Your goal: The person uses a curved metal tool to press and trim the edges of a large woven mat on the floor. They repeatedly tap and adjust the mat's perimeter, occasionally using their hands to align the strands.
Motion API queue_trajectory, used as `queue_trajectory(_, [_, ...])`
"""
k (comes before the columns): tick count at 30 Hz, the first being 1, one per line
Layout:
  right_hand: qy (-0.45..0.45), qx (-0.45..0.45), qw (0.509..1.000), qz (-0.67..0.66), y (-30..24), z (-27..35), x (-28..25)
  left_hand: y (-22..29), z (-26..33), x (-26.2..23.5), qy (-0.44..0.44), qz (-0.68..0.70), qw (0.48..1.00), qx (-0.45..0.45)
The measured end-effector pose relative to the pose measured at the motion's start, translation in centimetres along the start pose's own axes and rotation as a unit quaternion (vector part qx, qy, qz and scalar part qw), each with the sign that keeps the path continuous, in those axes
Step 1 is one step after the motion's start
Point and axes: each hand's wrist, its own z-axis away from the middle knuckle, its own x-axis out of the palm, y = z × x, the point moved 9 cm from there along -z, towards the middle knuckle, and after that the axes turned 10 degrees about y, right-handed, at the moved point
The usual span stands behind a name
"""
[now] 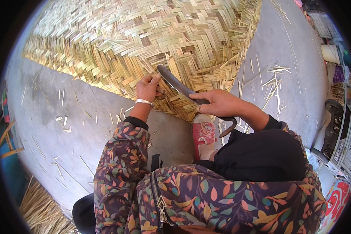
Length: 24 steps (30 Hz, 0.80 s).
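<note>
A large woven reed mat (175, 31) lies on the floor in front of me, its near corner pointing toward my foot. My left hand (147, 89), a silver bangle at its wrist, is closed in a pinch on a reed strip (161, 90) at the mat's near edge. My right hand (218, 102) grips a dark curved knife (174, 83). The blade slants up to the left over the mat, with its tip just beside my left fingers. Below my right hand, the knife's hooked tail end curls toward my knee. My left fingertips are partly hidden.
My foot in a red and white shoe (204, 136) is by the mat's corner. Cut reed pieces (275, 82) litter the grey floor (66, 101). A reed bundle (43, 206) lies at lower left; a wheeled vehicle (339, 132) stands along the right side.
</note>
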Motion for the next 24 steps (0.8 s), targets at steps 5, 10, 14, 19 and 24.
queue_trajectory(5, [-0.003, -0.009, 0.994, 0.107, -0.2, -2.1, 0.2, -0.3, 0.4, 0.2, -0.025, 0.032, 0.999, -0.025])
queue_trajectory(10, [0.075, -0.001, 0.983, 0.168, 0.5, -3.4, 2.8, -0.1, 0.9, 0.2, -0.004, 0.086, 0.993, -0.082])
queue_trajectory(14, [0.146, -0.007, 0.978, 0.146, 1.2, -4.2, 3.5, 0.3, 2.1, 0.6, -0.041, 0.106, 0.988, -0.107])
queue_trajectory(19, [0.143, -0.007, 0.978, 0.151, 1.4, -4.8, 3.3, -1.9, 2.7, 1.2, -0.027, 0.093, 0.968, -0.232])
queue_trajectory(24, [0.155, -0.02, 0.974, 0.162, 1.1, -4.6, 2.8, -0.2, -0.4, 0.9, 0.041, 0.033, 0.989, -0.139])
